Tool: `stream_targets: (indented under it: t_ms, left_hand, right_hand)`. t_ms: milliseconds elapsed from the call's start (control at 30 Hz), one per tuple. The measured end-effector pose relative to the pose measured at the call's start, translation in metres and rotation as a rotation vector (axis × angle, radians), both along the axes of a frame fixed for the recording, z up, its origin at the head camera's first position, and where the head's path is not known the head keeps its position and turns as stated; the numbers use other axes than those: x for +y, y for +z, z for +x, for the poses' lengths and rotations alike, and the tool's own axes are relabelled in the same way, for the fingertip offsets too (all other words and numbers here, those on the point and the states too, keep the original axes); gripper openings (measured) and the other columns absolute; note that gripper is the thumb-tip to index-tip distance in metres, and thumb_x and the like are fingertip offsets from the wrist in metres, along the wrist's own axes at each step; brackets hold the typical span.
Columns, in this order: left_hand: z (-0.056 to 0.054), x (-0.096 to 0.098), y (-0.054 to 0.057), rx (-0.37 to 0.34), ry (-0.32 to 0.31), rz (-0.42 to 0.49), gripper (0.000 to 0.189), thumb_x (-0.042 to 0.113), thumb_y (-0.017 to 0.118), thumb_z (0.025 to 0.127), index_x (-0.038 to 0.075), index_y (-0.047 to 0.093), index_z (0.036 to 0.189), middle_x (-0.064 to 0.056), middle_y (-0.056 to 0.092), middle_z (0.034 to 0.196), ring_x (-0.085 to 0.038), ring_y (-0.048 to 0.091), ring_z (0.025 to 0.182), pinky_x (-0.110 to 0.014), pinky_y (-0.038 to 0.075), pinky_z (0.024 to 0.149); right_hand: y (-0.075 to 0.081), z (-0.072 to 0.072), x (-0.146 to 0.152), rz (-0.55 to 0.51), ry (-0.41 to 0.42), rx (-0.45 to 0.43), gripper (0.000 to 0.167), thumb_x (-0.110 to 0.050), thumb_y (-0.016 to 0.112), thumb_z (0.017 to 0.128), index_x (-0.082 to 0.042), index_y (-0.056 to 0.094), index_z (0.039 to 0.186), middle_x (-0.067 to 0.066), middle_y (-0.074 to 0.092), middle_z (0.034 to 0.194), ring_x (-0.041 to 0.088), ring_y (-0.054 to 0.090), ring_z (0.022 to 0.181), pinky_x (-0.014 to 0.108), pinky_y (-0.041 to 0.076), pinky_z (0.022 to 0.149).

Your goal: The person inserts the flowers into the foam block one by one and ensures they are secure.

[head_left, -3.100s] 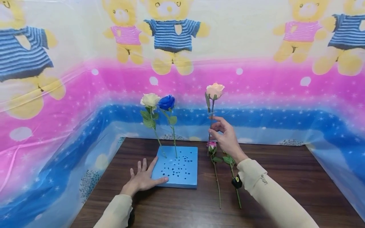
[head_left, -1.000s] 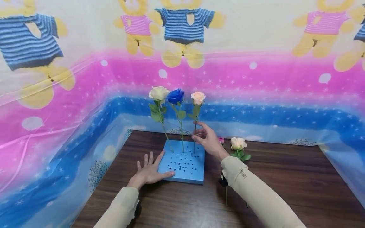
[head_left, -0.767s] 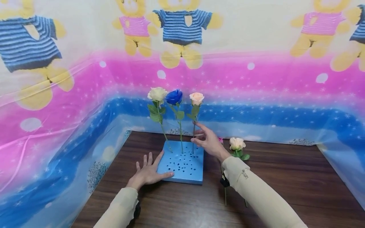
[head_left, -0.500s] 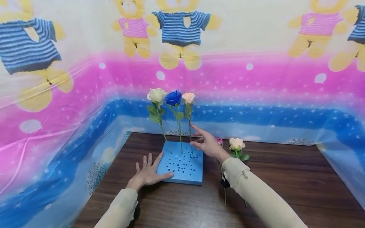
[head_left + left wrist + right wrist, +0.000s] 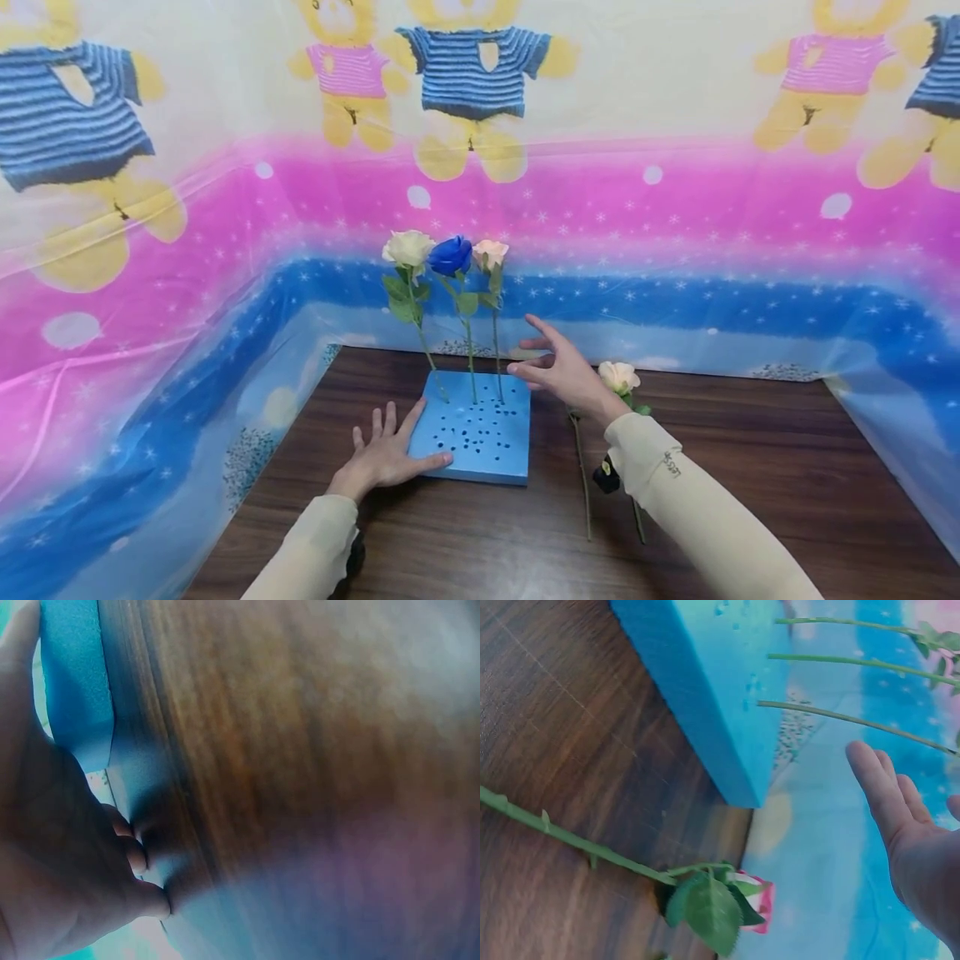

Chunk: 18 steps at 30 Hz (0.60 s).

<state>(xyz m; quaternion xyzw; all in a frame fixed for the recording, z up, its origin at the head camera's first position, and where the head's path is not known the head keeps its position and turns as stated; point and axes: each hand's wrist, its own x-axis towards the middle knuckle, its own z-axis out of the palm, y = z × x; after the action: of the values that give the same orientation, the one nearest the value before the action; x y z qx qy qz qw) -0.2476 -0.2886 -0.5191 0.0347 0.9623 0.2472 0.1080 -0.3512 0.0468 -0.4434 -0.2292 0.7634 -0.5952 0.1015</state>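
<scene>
A blue foam block (image 5: 480, 433) dotted with holes lies on the dark wooden table. Three artificial roses stand in its back part: a white rose (image 5: 408, 250), a blue rose (image 5: 451, 256) and a pale pink rose (image 5: 491, 254) at the right. My left hand (image 5: 384, 454) rests at the block's left side with fingers spread, thumb on its front left corner. To the right of the pale pink rose's stem, my right hand (image 5: 566, 371) hovers with fingers extended and holds nothing. In the right wrist view, a gap shows between the hand and the stem (image 5: 855, 721).
Right of the block, a pink-and-white rose (image 5: 757, 900) lies on the table, its bloom hidden behind the right hand in the head view. Beside it lies a peach rose (image 5: 619, 377), partly under the right forearm. A cloth printed with bears (image 5: 480, 75) hangs behind the table.
My right hand brought the pale pink rose left from over the table to the block, where it now stands. The fingers have since let go and drawn back right. The left hand stayed on the block.
</scene>
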Motion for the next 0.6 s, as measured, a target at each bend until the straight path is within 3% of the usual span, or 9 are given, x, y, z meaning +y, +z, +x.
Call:
stream_targets:
  t_ms: [167, 333, 600]
  left_hand:
    - [0.000, 0.000, 0.003, 0.000, 0.001, 0.000, 0.120, 0.085, 0.067, 0.093, 0.030, 0.009, 0.182, -0.033, -0.006, 0.183, -0.057, -0.010, 0.168, -0.087, -0.007, 0.123]
    - [-0.001, 0.000, 0.000, -0.002, 0.000, -0.001, 0.121, 0.087, 0.065, 0.092, 0.029, 0.007, 0.182, -0.034, -0.006, 0.182, -0.058, -0.011, 0.167, -0.088, -0.008, 0.122]
    - [-0.001, 0.001, -0.001, 0.001, -0.002, 0.014, 0.122, 0.087, 0.067, 0.092, 0.029, 0.008, 0.182, -0.035, -0.007, 0.181, -0.059, -0.012, 0.166, -0.088, -0.011, 0.121]
  right_hand:
    - [0.013, 0.007, 0.009, -0.033, 0.024, -0.023, 0.104, -0.036, 0.091, 0.098, -0.044, 0.024, 0.177, 0.009, 0.051, 0.167, 0.037, 0.067, 0.139, 0.054, 0.065, 0.100]
    - [0.022, 0.014, 0.019, -0.050, 0.026, -0.019, 0.096, -0.030, 0.091, 0.098, -0.044, 0.033, 0.174, 0.005, 0.056, 0.166, 0.033, 0.067, 0.140, 0.050, 0.066, 0.099]
    - [0.032, 0.026, 0.055, -0.054, 0.008, 0.017, 0.094, -0.034, 0.092, 0.097, -0.038, 0.037, 0.174, 0.005, 0.062, 0.161, 0.036, 0.065, 0.143, 0.053, 0.061, 0.108]
